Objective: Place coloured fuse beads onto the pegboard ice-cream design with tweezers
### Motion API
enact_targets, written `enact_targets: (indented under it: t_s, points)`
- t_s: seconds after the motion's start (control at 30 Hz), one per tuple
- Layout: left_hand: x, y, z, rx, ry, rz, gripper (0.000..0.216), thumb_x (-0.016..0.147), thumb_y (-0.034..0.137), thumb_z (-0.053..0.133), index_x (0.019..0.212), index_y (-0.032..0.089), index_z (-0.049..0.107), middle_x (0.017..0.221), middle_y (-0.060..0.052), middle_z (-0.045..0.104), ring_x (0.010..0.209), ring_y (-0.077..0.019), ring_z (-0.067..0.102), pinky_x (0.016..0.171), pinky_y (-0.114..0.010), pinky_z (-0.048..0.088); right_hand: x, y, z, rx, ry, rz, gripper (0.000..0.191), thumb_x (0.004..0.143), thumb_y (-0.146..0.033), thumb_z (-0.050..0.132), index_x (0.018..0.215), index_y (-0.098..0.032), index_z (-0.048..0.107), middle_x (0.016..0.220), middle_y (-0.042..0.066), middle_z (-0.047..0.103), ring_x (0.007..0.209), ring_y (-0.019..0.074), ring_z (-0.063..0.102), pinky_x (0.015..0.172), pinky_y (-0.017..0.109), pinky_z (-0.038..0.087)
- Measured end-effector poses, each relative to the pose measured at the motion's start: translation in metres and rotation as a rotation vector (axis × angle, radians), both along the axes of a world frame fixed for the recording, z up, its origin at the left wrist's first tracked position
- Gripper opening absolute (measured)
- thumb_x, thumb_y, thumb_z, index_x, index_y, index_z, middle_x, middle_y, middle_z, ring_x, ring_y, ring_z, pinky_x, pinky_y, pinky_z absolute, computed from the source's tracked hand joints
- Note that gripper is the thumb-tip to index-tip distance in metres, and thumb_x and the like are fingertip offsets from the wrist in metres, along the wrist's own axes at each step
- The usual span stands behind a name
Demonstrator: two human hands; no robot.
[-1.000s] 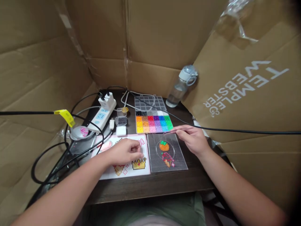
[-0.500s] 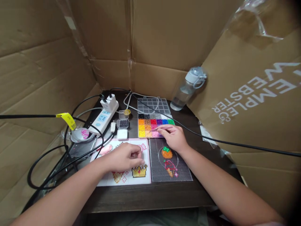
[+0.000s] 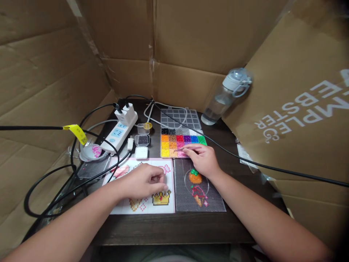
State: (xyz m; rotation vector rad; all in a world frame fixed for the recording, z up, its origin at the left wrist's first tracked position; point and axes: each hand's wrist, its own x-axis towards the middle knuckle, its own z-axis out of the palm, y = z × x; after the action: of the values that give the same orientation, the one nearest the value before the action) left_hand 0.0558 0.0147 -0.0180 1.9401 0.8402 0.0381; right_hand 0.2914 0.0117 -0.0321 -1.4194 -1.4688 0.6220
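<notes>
Both arms point(image 3: 261, 209) reach forward, bare. The left hand point(image 3: 145, 182) curls softly (with a small gap by its thumb point(image 3: 160, 187)), and the right hand point(image 3: 204, 159) pinches.

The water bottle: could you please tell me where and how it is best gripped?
Probably around the water bottle's clear cylindrical body, below the lid, coming from the near side above the black cable: cardboard stands close behind it.

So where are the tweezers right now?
In the head view, just right of centre, the tweezers are in the right hand, tips pointing left over the near part of the bead box, just beyond the pegboard.
</notes>
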Motion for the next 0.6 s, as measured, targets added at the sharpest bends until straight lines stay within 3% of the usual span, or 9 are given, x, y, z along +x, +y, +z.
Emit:
enact_targets:
  t_s: [0.6]
  points:
    - [-0.001, 0.001, -0.0055, -0.006, -0.013, 0.0, 0.027, 0.083, 0.044, 0.058, 0.074, 0.02, 0.057, 0.062, 0.005, 0.053, 0.058, -0.0101, 0.046, 0.054, -0.022, 0.032, 0.0034, 0.0011, 0.0032, -0.037, 0.012, -0.012, 0.011, 0.077, -0.025, 0.068, 0.072, -0.021, 0.077, 0.079, 0.004, 0.077, 0.075, 0.0193, 0.072, 0.077, 0.034, 0.059]
